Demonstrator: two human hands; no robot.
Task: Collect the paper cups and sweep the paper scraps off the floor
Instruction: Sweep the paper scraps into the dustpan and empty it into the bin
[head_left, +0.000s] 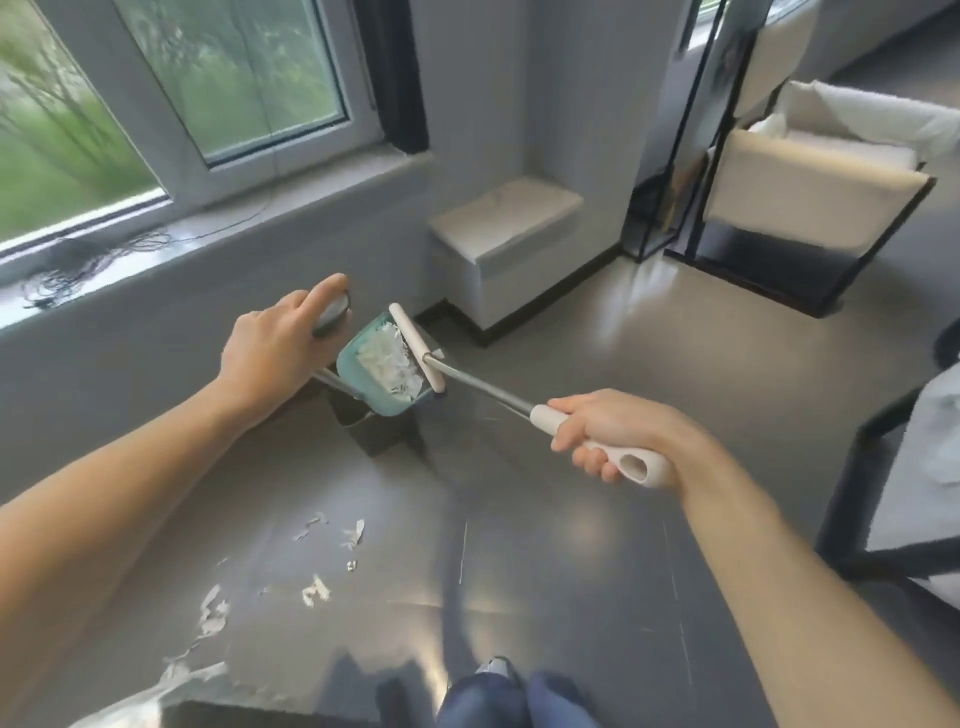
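Observation:
My left hand (275, 348) grips the grey top of the dustpan handle (332, 314). The teal dustpan (382, 366) is tilted, with a heap of white paper scraps (387, 361) inside it. My right hand (613, 431) is closed around the white grip of the broom (631, 457). The broom's metal shaft runs up-left to its white head (415, 345), which rests across the dustpan's mouth. More paper scraps (317, 590) lie on the grey floor at the lower left. No paper cup is in view.
A white box-shaped bench (498, 244) stands against the wall beyond the dustpan. A black-framed chair with white cushions (810, 197) is at the upper right, another black frame (872, 499) at the right edge. A window sill with tangled cable (78, 265) runs along the left.

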